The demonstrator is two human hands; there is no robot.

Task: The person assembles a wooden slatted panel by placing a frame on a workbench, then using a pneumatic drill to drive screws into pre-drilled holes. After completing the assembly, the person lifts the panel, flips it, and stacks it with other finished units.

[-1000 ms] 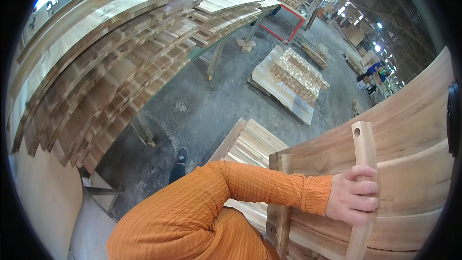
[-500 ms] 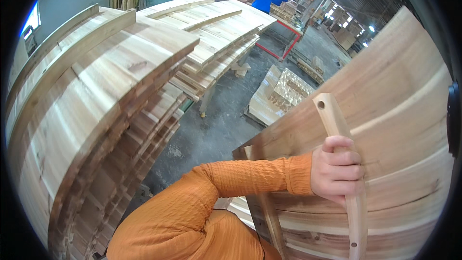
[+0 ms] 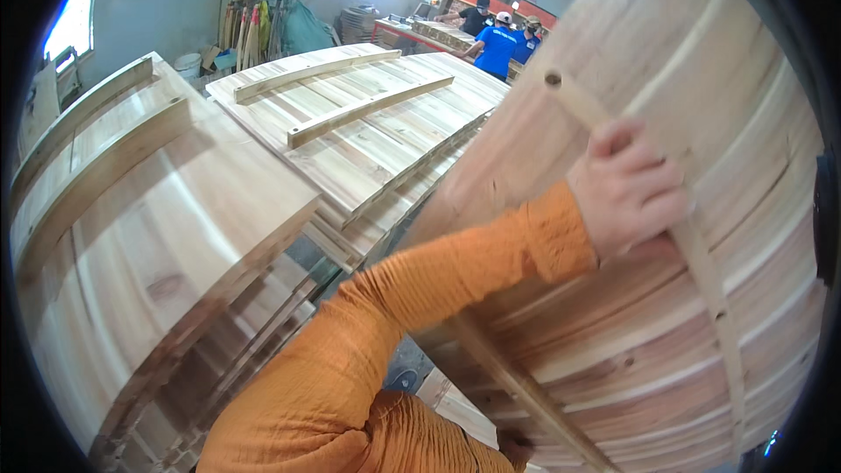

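Observation:
My left hand reaches across to the right, fingers wrapped round a pale wooden batten on the face of a large panel of joined boards. The batten has dark holes along it. The panel stands steeply tilted at my right side. A second batten crosses its lower part. At the lower edge, a dark, shadowed shape past an orange sleeve seems to be my right hand, close to the panel's lower side. Its fingers cannot be made out.
A stack of similar panels stands at the left, battens on top. Behind it lies another batten-topped stack. Several people, two in blue shirts, work at a far table. Long-handled tools lean against the back wall.
The panel at my right has swung up and leftward in view, with my left hand rising on its batten. My view has turned, bringing more of the back wall and windows in.

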